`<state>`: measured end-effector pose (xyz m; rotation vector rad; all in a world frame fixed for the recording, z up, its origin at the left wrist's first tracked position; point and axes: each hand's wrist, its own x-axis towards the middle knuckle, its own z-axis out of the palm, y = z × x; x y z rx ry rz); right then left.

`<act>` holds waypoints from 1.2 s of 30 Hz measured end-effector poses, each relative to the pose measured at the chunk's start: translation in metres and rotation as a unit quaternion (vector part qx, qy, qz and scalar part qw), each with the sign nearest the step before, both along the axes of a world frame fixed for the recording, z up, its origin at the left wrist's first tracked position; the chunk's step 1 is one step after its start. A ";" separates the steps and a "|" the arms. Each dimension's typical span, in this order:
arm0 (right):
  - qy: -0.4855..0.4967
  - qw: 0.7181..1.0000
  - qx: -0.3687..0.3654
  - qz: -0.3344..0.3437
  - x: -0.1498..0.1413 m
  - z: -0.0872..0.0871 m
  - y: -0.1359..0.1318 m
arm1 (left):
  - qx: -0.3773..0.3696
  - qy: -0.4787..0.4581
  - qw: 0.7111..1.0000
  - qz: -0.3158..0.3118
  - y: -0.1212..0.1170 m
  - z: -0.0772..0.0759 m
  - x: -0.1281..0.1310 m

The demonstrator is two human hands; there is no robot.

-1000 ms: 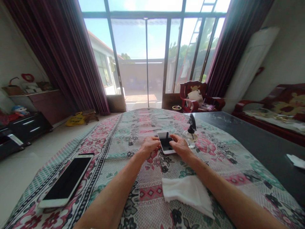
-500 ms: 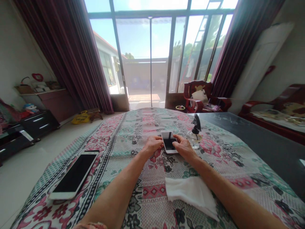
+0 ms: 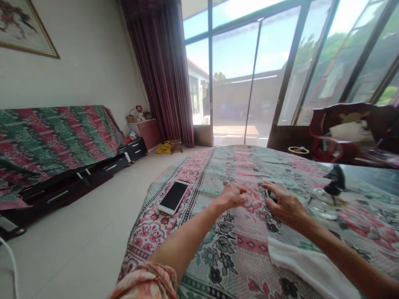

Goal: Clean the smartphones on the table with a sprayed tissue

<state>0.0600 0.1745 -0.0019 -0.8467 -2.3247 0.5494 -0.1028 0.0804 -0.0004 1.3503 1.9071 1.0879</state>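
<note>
My left hand (image 3: 232, 196) is held over the patterned tablecloth, its fingers curled together and nothing visible in them. A gap separates it from the smaller white smartphone (image 3: 280, 183), which lies screen up. My right hand (image 3: 288, 206) reaches across that phone with index finger and thumb spread apart, covering much of it. Whether the fingertips press on the screen is hard to tell. Beside this hand stands a clear spray bottle (image 3: 322, 205) with a black trigger head. A folded white cloth (image 3: 307, 263) lies under my right forearm. To the left rests a larger white smartphone (image 3: 173, 197), black screen up.
The floral tablecloth (image 3: 215, 245) drapes over the table's left edge. Beyond it are the tiled floor (image 3: 84, 232) and a low black cabinet (image 3: 102, 170). A red wooden armchair (image 3: 336, 145) stands past the table at the back right, near the glass doors (image 3: 237, 95).
The view has turned left, so things sit further right in the picture. My left hand has come away from the smaller phone's side. My right index finger now stretches across that phone.
</note>
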 end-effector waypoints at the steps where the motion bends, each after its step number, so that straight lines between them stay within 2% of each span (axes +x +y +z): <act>1: -0.006 1.000 -0.006 0.030 -0.009 0.004 -0.009 | 0.010 0.123 0.992 0.024 -0.018 0.007 -0.011; 4: -0.020 0.991 -0.032 0.127 -0.046 0.015 -0.039 | 0.008 0.213 0.972 0.103 -0.074 0.027 -0.047; 6: -0.008 0.982 -0.065 0.176 -0.076 0.018 -0.063 | -0.009 0.258 0.952 0.162 -0.112 0.035 -0.068; 7: 0.006 0.977 -0.091 0.195 -0.092 0.018 -0.074 | -0.035 0.299 0.934 0.194 -0.130 0.037 -0.077; 9: 0.021 0.968 -0.126 0.216 -0.124 0.014 -0.095 | -0.091 0.341 0.907 0.228 -0.161 0.037 -0.089; 13: 0.045 0.963 -0.135 0.228 -0.180 -0.001 -0.123 | -0.161 0.331 0.897 0.244 -0.202 0.027 -0.094; 18: 0.053 0.965 -0.147 0.209 -0.214 -0.021 -0.135 | -0.173 0.322 0.901 0.234 -0.214 0.008 -0.092; 24: 0.063 0.966 -0.150 0.199 -0.212 -0.032 -0.139 | -0.170 0.332 0.892 0.256 -0.214 -0.006 -0.092; 31: 0.072 0.968 -0.154 0.187 -0.217 -0.035 -0.139 | -0.171 0.357 0.880 0.261 -0.215 0.004 -0.084; 36: 0.051 0.977 -0.143 0.151 -0.195 -0.020 -0.119 | -0.151 0.369 0.883 0.246 -0.200 0.009 -0.061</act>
